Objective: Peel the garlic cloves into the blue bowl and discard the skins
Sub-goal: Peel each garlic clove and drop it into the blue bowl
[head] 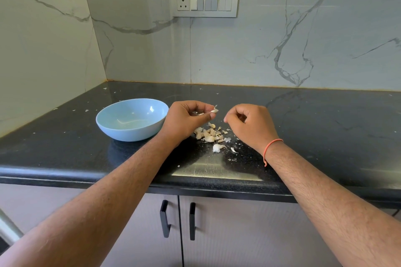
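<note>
A light blue bowl (132,119) stands on the black countertop (325,128), left of my hands; I see no cloves inside it. My left hand (186,118) pinches a garlic clove (214,110) between thumb and fingertips, above the counter. My right hand (249,124) hovers just right of it with fingers curled, apart from the clove; whether it holds a bit of skin I cannot tell. Under the hands lies a pile of garlic cloves and skins (209,134). A single clove (218,147) lies nearer me.
Small skin flakes (232,159) are scattered over the countertop. A marble wall with a switch panel (204,3) rises behind. Cabinet doors with black handles (165,219) sit below the counter's front edge. A wall corner closes the left side.
</note>
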`<state>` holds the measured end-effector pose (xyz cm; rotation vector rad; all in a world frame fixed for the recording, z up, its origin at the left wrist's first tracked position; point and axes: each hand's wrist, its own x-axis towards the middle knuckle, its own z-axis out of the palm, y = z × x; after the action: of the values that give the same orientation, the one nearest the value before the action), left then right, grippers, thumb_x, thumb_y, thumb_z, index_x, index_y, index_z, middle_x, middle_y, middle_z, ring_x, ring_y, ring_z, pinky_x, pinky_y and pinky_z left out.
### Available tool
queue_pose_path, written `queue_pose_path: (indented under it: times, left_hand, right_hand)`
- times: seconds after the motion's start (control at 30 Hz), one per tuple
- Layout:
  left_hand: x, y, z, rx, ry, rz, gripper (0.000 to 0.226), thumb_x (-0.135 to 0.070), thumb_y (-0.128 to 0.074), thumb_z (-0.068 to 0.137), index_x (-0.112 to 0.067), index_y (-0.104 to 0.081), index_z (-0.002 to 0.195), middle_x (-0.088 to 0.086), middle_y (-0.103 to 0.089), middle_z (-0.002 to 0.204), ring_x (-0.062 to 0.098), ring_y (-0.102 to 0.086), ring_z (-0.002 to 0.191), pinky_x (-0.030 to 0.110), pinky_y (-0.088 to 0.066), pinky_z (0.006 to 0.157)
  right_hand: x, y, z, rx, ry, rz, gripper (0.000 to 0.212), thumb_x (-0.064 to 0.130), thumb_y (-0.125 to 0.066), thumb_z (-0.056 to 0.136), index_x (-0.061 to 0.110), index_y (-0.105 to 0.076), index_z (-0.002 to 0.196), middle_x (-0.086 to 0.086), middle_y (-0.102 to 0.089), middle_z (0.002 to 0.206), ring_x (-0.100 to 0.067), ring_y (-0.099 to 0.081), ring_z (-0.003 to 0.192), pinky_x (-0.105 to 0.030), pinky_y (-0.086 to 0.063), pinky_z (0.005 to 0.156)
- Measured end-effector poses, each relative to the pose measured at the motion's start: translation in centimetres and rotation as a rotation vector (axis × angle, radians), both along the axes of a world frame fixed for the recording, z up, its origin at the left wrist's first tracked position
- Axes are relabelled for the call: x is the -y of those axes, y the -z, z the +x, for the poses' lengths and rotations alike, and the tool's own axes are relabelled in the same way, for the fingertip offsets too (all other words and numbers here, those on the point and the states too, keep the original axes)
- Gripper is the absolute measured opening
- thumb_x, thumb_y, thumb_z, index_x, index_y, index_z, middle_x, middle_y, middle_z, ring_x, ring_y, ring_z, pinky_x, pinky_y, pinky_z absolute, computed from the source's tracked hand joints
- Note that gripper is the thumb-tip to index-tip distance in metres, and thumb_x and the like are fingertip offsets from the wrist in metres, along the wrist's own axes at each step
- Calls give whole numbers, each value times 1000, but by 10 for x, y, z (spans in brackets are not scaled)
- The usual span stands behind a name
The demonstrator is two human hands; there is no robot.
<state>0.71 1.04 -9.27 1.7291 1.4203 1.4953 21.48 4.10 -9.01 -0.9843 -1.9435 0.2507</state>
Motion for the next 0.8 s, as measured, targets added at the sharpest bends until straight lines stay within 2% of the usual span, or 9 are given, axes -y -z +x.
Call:
queue_pose_path:
  times: [0.1,0.2,0.27,0.37,0.57,0.7,0.8]
  left_hand:
    - [2,-1,1,9,33,0,15,-20,-88,85,-19,-83,100,-8,-81,88,-3,-66,63,12,-51,64]
    - [1,-1,0,27,82,5,15,-21,-88,85,-20,-82,99,-4,-82,91,10,-75,78,26,-61,75]
    - [1,0,0,38,108,18,16,-19,-87,85,-16,-82,101,-2,-82,92,14,-77,84,28,-62,79]
    - [2,-2,2,61,108,24,17,-20,-86,86,-12,-82,100,-1,-82,89,9,-75,79,20,-58,71]
    - [2,-1,1,44,100,27,15,-23,-81,92,-15,-83,104,-2,-80,84,-1,-63,65,13,-49,59]
    - [1,0,1,46,113,26,15,-23,-79,94,-14,-83,105,-5,-75,74,0,-55,59,14,-47,57]
    - [0,0,0,54,125,13,14,-22,-77,96,-14,-83,106,-7,-74,75,0,-55,60,15,-47,58]
  right_hand:
    - [1,0,0,-13,-51,37,4,29,-75,90,31,-78,87,17,-69,80,-10,-64,69,-29,-56,68]
    - [-2,1,0,-2,-94,31,16,25,-80,89,31,-79,104,18,-70,90,-10,-66,76,-20,-55,76]
    - [-2,0,-1,-23,-103,33,15,22,-82,88,28,-80,102,18,-72,91,-9,-68,78,-13,-51,71]
    - [-2,-1,0,-62,-109,26,9,21,-82,89,26,-81,97,16,-74,90,-7,-68,78,-6,-43,65]
    - [-1,0,-1,-75,-106,4,3,24,-79,92,27,-80,93,19,-74,88,-4,-67,81,-7,-45,66]
    - [-3,1,-1,-81,-99,8,2,24,-80,91,25,-81,93,15,-76,88,-5,-67,80,-8,-46,67]
    - [-4,2,-1,-76,-104,16,3,24,-81,90,23,-82,93,13,-77,88,-5,-68,80,-9,-49,68]
